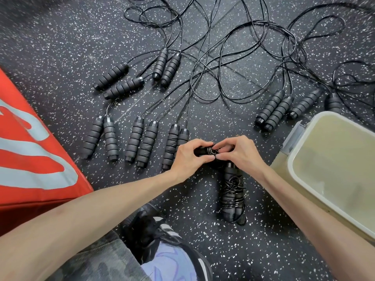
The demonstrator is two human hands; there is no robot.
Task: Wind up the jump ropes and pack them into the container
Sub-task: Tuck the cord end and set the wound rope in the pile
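A jump rope [205,152] with its cord coiled around black handles is held just above the speckled floor [60,47], near the middle of the view. It is gripped by the left hand [190,157] from the left, with fingers curled over the handles, and pinched by the right hand [236,152] at the cord wraps, thumb and fingertips closed on it. Just below the hands, a second wound rope [233,193] is laid on the floor, its cord wrapped round both handles. To the right, a pale plastic container [300,179] is set, with a grey latch on its near end; what lies inside cannot be made out. Unwound ropes are spread beyond: pairs of ribbed handles [142,142] are lined up to the left of the hands, more handles [276,108] are grouped at upper right, and loose black cords [223,57] are tangled across the floor above. A red mat [26,159] with pale lettering is seen at the left edge. A black sneaker [158,226] is seen at the bottom.
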